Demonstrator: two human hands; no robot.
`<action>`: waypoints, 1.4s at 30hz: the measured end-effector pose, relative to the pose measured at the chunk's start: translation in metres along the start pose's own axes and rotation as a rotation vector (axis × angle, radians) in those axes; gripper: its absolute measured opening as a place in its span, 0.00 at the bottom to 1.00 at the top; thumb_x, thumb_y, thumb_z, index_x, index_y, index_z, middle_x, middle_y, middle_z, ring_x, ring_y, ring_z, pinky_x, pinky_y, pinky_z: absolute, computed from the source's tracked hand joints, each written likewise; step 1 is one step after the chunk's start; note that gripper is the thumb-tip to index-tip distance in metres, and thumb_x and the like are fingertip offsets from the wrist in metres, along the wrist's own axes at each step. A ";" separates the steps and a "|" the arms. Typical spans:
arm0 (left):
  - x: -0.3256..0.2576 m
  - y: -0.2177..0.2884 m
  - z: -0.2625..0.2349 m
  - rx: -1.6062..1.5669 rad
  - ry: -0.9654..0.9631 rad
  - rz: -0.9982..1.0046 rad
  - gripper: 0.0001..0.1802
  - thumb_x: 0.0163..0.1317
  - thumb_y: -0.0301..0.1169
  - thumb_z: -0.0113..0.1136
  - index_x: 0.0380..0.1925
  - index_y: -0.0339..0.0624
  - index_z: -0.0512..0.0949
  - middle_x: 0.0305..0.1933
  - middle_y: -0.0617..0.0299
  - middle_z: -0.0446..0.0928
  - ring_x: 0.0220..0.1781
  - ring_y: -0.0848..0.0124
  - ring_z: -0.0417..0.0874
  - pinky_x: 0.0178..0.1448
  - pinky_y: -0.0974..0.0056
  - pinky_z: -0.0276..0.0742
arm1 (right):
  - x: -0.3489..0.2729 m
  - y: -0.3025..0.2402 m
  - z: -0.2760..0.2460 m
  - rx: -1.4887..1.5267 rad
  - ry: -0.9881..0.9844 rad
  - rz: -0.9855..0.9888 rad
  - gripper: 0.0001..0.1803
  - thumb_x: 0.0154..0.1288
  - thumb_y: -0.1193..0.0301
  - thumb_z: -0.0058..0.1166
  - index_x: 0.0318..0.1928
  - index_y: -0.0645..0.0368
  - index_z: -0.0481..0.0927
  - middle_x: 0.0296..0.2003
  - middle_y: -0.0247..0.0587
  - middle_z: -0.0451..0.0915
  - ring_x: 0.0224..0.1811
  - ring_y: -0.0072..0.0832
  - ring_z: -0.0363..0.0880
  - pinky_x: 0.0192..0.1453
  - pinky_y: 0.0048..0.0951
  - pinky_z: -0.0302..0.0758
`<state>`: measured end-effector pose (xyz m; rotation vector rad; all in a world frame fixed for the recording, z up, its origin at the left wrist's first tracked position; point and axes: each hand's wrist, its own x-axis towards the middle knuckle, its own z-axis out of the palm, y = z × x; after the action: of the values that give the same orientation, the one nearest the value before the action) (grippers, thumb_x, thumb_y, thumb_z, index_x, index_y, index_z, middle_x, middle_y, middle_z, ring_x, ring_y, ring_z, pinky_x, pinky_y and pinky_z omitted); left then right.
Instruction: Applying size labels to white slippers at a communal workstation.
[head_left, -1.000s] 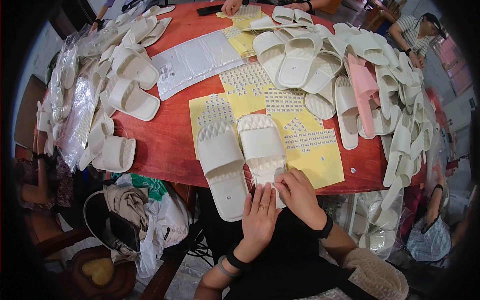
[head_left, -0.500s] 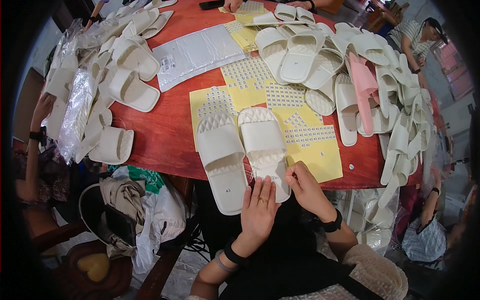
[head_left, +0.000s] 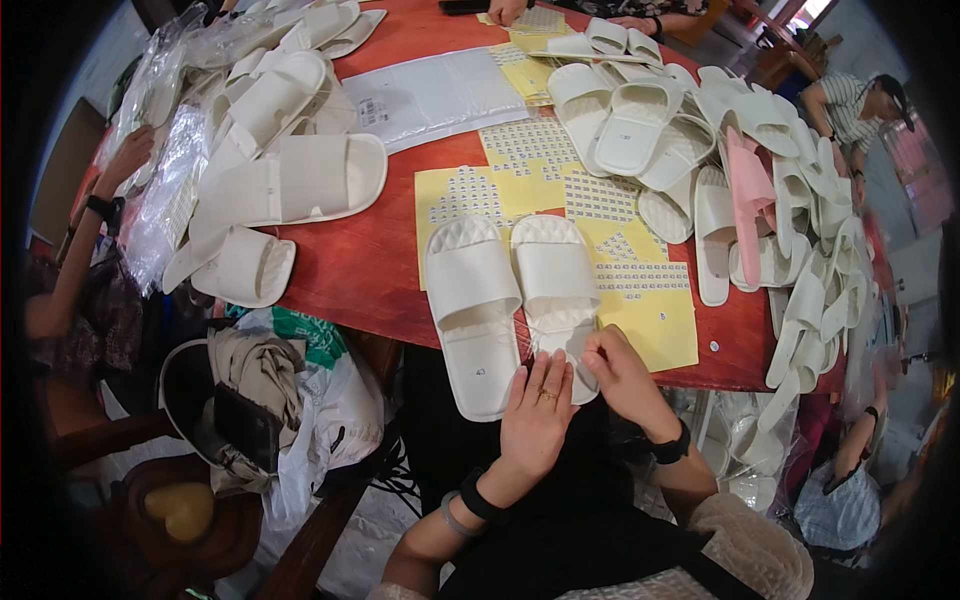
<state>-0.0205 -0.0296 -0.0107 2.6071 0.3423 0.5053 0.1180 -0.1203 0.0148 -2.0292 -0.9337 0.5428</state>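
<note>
Two white slippers lie side by side at the table's near edge, a left slipper and a right slipper, toes away from me. Both have quilted footbeds and wide plain straps. The left one has a small printed mark on its heel. My left hand rests flat on the right slipper's heel, fingers stretched out and covering that spot. At the same slipper's right edge, my right hand is closed with its fingers curled in. What lies between those fingers is hidden. Yellow sticker sheets lie beyond and beside the slippers.
Heaped white slippers and clear plastic wrap cover the table's left side. More slippers, with one pink slipper, fill the right. A white mailer bag lies farther back. Other people work around the red table.
The whole view has shifted, so things sit farther right. My left fingers now cover the mark on the right slipper's heel. In the left heap, a slipper now lies crosswise on top.
</note>
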 end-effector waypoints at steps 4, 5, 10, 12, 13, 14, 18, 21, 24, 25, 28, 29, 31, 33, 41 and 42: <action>-0.001 -0.002 -0.008 -0.075 0.024 -0.012 0.29 0.50 0.32 0.68 0.54 0.39 0.75 0.63 0.55 0.70 0.68 0.58 0.68 0.68 0.52 0.63 | 0.002 -0.022 -0.005 0.190 -0.143 0.151 0.05 0.69 0.73 0.50 0.38 0.61 0.70 0.34 0.32 0.68 0.37 0.23 0.67 0.43 0.24 0.66; -0.002 -0.003 -0.011 -0.130 0.048 -0.015 0.25 0.50 0.30 0.68 0.51 0.39 0.77 0.59 0.56 0.73 0.66 0.58 0.70 0.66 0.53 0.65 | 0.003 -0.028 -0.001 0.192 -0.152 0.148 0.05 0.69 0.73 0.50 0.38 0.61 0.70 0.34 0.32 0.68 0.37 0.23 0.67 0.43 0.24 0.66; -0.025 -0.016 -0.038 -0.225 0.417 -0.120 0.12 0.49 0.22 0.67 0.35 0.39 0.79 0.42 0.56 0.76 0.48 0.57 0.78 0.50 0.57 0.73 | 0.014 -0.050 0.027 0.146 -0.215 -0.087 0.04 0.67 0.73 0.51 0.38 0.62 0.73 0.35 0.40 0.70 0.38 0.33 0.71 0.43 0.31 0.69; -0.034 -0.029 -0.040 -0.194 0.483 -0.257 0.14 0.50 0.20 0.66 0.38 0.38 0.77 0.41 0.53 0.74 0.44 0.57 0.76 0.48 0.58 0.72 | 0.021 -0.057 0.041 0.078 -0.223 -0.203 0.04 0.66 0.74 0.51 0.37 0.62 0.73 0.34 0.43 0.70 0.38 0.37 0.71 0.43 0.31 0.69; -0.037 -0.035 -0.038 -0.196 0.511 -0.334 0.15 0.51 0.20 0.65 0.40 0.37 0.76 0.41 0.52 0.73 0.43 0.57 0.75 0.48 0.58 0.71 | 0.024 -0.059 0.047 0.079 -0.227 -0.207 0.04 0.66 0.74 0.51 0.37 0.62 0.73 0.34 0.43 0.70 0.38 0.37 0.71 0.43 0.31 0.69; -0.040 -0.042 -0.038 -0.167 0.508 -0.349 0.18 0.53 0.20 0.64 0.45 0.35 0.73 0.44 0.50 0.71 0.44 0.57 0.74 0.48 0.59 0.70 | 0.027 -0.059 0.052 0.020 -0.201 -0.235 0.05 0.65 0.74 0.52 0.37 0.62 0.73 0.34 0.44 0.70 0.38 0.39 0.71 0.44 0.32 0.69; -0.039 -0.048 -0.037 -0.298 0.467 -0.485 0.19 0.56 0.22 0.63 0.47 0.33 0.71 0.47 0.50 0.69 0.46 0.59 0.73 0.50 0.59 0.70 | 0.032 -0.061 0.066 -0.062 -0.171 -0.244 0.05 0.64 0.74 0.53 0.35 0.62 0.74 0.34 0.44 0.70 0.36 0.43 0.72 0.43 0.36 0.70; -0.039 -0.051 -0.031 -0.357 0.447 -0.491 0.18 0.57 0.22 0.63 0.47 0.32 0.71 0.48 0.49 0.68 0.46 0.59 0.73 0.50 0.60 0.72 | 0.033 -0.058 0.072 -0.116 -0.170 -0.250 0.05 0.63 0.73 0.54 0.35 0.61 0.74 0.34 0.45 0.71 0.38 0.45 0.73 0.43 0.38 0.70; -0.038 -0.052 -0.029 -0.390 0.457 -0.506 0.18 0.57 0.22 0.63 0.47 0.33 0.71 0.48 0.50 0.67 0.46 0.61 0.74 0.48 0.63 0.73 | 0.029 -0.058 0.079 -0.206 -0.137 -0.263 0.05 0.63 0.73 0.53 0.37 0.61 0.74 0.36 0.46 0.71 0.39 0.47 0.74 0.43 0.41 0.71; -0.038 -0.052 -0.029 -0.403 0.455 -0.510 0.19 0.57 0.22 0.63 0.47 0.33 0.71 0.49 0.50 0.67 0.45 0.62 0.74 0.47 0.63 0.73 | 0.028 -0.059 0.081 -0.265 -0.099 -0.285 0.06 0.62 0.74 0.54 0.38 0.61 0.73 0.37 0.46 0.71 0.39 0.47 0.74 0.42 0.41 0.71; -0.037 -0.052 -0.029 -0.434 0.430 -0.546 0.19 0.56 0.22 0.64 0.47 0.33 0.71 0.49 0.50 0.67 0.45 0.63 0.74 0.46 0.64 0.73 | 0.026 -0.067 0.083 -0.167 -0.037 -0.173 0.08 0.63 0.75 0.52 0.42 0.61 0.71 0.38 0.47 0.71 0.40 0.47 0.74 0.43 0.41 0.72; -0.037 -0.051 -0.029 -0.432 0.429 -0.539 0.19 0.56 0.22 0.64 0.47 0.33 0.71 0.49 0.50 0.67 0.45 0.63 0.74 0.46 0.64 0.73 | 0.026 -0.065 0.082 -0.164 -0.030 -0.174 0.08 0.63 0.75 0.52 0.42 0.61 0.71 0.38 0.47 0.71 0.40 0.47 0.74 0.43 0.41 0.72; -0.034 -0.050 -0.031 -0.469 0.420 -0.558 0.18 0.56 0.21 0.63 0.47 0.34 0.71 0.49 0.51 0.66 0.46 0.62 0.73 0.47 0.63 0.73 | 0.029 -0.061 0.079 -0.115 -0.028 -0.135 0.09 0.64 0.76 0.50 0.44 0.61 0.69 0.39 0.48 0.71 0.41 0.47 0.75 0.44 0.42 0.72; -0.032 -0.047 -0.033 -0.420 0.407 -0.530 0.19 0.55 0.21 0.62 0.48 0.34 0.71 0.51 0.50 0.66 0.49 0.60 0.72 0.49 0.62 0.72 | 0.028 -0.057 0.068 -0.043 -0.011 -0.159 0.08 0.65 0.76 0.49 0.44 0.61 0.70 0.38 0.49 0.71 0.41 0.46 0.75 0.44 0.41 0.72; -0.021 -0.037 -0.040 -0.155 0.427 -0.431 0.28 0.55 0.22 0.61 0.56 0.33 0.65 0.60 0.44 0.60 0.61 0.52 0.64 0.57 0.57 0.69 | -0.022 -0.051 0.025 0.049 0.154 -0.067 0.08 0.67 0.71 0.52 0.38 0.63 0.72 0.32 0.48 0.74 0.34 0.43 0.76 0.37 0.34 0.72; -0.022 -0.037 -0.039 -0.285 0.441 -0.532 0.30 0.57 0.24 0.60 0.58 0.32 0.60 0.59 0.44 0.59 0.63 0.55 0.61 0.58 0.57 0.68 | -0.029 -0.044 0.020 0.050 0.175 -0.062 0.08 0.67 0.71 0.52 0.38 0.63 0.72 0.32 0.48 0.74 0.34 0.43 0.76 0.37 0.34 0.72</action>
<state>-0.0614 0.0102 -0.0029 1.9994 0.9916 0.8544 0.0678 -0.1157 0.0410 -1.9615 -0.8659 0.3452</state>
